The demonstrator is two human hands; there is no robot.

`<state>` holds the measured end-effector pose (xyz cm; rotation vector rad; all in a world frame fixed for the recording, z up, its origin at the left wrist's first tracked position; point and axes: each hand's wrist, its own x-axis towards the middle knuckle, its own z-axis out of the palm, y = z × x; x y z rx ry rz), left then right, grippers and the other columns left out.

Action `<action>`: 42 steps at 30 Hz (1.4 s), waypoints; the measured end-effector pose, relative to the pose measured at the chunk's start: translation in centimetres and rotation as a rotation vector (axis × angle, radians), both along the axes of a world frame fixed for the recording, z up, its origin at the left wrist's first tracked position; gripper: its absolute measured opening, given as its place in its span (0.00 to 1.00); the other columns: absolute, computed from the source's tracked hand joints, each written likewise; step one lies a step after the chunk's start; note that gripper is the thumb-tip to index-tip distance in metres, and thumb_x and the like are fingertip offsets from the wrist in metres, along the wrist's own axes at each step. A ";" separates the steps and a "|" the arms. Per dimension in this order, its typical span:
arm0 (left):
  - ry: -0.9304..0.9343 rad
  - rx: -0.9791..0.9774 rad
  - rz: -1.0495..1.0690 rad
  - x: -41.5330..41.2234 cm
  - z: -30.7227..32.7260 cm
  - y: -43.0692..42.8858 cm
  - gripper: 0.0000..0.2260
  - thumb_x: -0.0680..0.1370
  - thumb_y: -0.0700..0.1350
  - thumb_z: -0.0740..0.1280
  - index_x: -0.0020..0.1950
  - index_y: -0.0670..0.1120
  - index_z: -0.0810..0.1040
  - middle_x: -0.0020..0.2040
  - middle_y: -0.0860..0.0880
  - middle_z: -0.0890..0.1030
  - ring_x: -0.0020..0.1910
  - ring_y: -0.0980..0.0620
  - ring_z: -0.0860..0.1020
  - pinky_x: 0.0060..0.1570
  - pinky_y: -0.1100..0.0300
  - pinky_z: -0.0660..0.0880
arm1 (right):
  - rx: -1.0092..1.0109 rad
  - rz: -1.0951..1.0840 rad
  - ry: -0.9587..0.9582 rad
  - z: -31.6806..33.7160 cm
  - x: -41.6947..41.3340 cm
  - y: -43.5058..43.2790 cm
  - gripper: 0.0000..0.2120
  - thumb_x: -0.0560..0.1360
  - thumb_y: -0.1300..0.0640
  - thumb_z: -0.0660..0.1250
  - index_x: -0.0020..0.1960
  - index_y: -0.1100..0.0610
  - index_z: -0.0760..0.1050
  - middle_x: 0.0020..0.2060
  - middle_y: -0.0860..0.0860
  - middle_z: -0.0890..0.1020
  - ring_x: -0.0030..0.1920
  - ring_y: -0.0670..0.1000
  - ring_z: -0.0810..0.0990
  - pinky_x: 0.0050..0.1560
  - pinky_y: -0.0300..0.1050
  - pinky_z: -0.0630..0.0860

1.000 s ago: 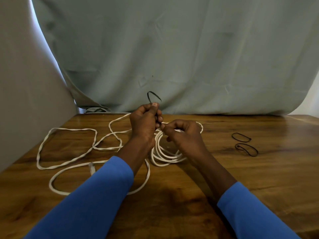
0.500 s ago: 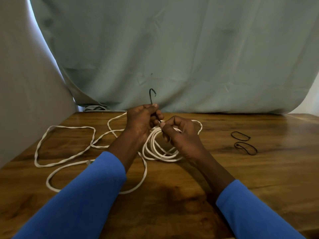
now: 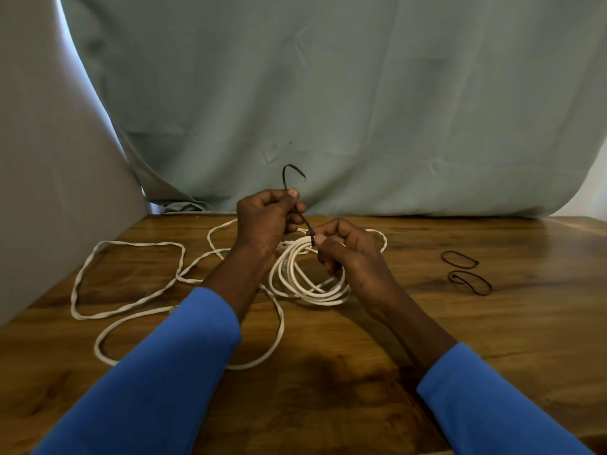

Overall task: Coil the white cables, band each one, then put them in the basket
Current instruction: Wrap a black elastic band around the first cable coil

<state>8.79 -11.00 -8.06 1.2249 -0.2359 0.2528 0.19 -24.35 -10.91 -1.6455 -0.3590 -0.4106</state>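
On the bench's middle: coiled white cable, loose cable loops sprawling toward the left edge.
Left hand: pinches black band, pulled taut.
Right hand: fingers curled, gripping coiled white cable where the band meets it.
Right edge: two spare bands.

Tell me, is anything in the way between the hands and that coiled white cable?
Nothing visible is. The right hand grips the coiled white cable, and the left hand pinches the black band that runs down to it. No basket is in view, so that path cannot be judged.
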 end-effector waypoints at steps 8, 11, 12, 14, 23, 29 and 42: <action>-0.124 -0.032 0.054 -0.3 1.1 -0.1 0.06 0.80 0.39 0.70 0.43 0.43 0.82 0.31 0.50 0.83 0.26 0.57 0.76 0.26 0.65 0.71 | -0.019 -0.015 -0.025 -0.2 0.1 0.2 0.07 0.83 0.61 0.64 0.55 0.63 0.78 0.34 0.53 0.78 0.34 0.48 0.75 0.35 0.37 0.71; -0.137 0.008 -0.051 -1.0 1.5 0.8 0.05 0.80 0.43 0.70 0.45 0.47 0.83 0.34 0.52 0.84 0.31 0.58 0.79 0.28 0.66 0.68 | -0.120 -0.177 -0.081 -0.5 0.5 0.1 0.06 0.83 0.59 0.64 0.59 0.55 0.79 0.41 0.44 0.83 0.39 0.39 0.82 0.41 0.33 0.75; -0.142 0.027 -0.107 -1.3 1.5 1.0 0.05 0.81 0.44 0.70 0.46 0.47 0.83 0.35 0.52 0.84 0.32 0.58 0.79 0.28 0.67 0.68 | -0.138 -0.231 -0.117 -0.5 0.7 -0.2 0.07 0.84 0.58 0.64 0.59 0.54 0.79 0.44 0.44 0.84 0.41 0.38 0.82 0.43 0.34 0.76; -0.144 0.050 -0.221 -1.6 1.4 1.1 0.06 0.81 0.44 0.69 0.47 0.46 0.84 0.36 0.51 0.84 0.32 0.58 0.79 0.27 0.67 0.68 | -0.175 -0.318 -0.184 -0.6 1.2 -0.9 0.09 0.84 0.58 0.63 0.61 0.54 0.80 0.45 0.44 0.84 0.45 0.40 0.82 0.46 0.38 0.78; -0.100 0.037 -0.240 -2.0 1.1 0.6 0.05 0.81 0.44 0.68 0.49 0.44 0.83 0.36 0.50 0.84 0.31 0.57 0.80 0.28 0.67 0.73 | -0.145 -0.395 -0.192 -1.0 1.5 -1.9 0.07 0.79 0.49 0.70 0.52 0.49 0.85 0.43 0.46 0.87 0.45 0.47 0.86 0.50 0.58 0.83; -0.177 0.020 -0.240 -2.6 1.1 -0.1 0.05 0.82 0.41 0.67 0.48 0.42 0.81 0.34 0.50 0.82 0.28 0.57 0.75 0.31 0.66 0.72 | 0.069 -0.368 -0.024 -0.8 2.0 -0.7 0.08 0.70 0.49 0.73 0.44 0.52 0.86 0.35 0.51 0.87 0.36 0.51 0.85 0.43 0.55 0.83; -0.327 0.355 -0.404 -3.8 -0.9 -1.9 0.06 0.78 0.41 0.71 0.44 0.39 0.83 0.35 0.46 0.84 0.29 0.54 0.79 0.30 0.64 0.75 | 0.428 -0.225 -0.006 0.2 2.1 -3.0 0.09 0.79 0.64 0.71 0.58 0.65 0.82 0.33 0.56 0.82 0.28 0.46 0.78 0.31 0.38 0.76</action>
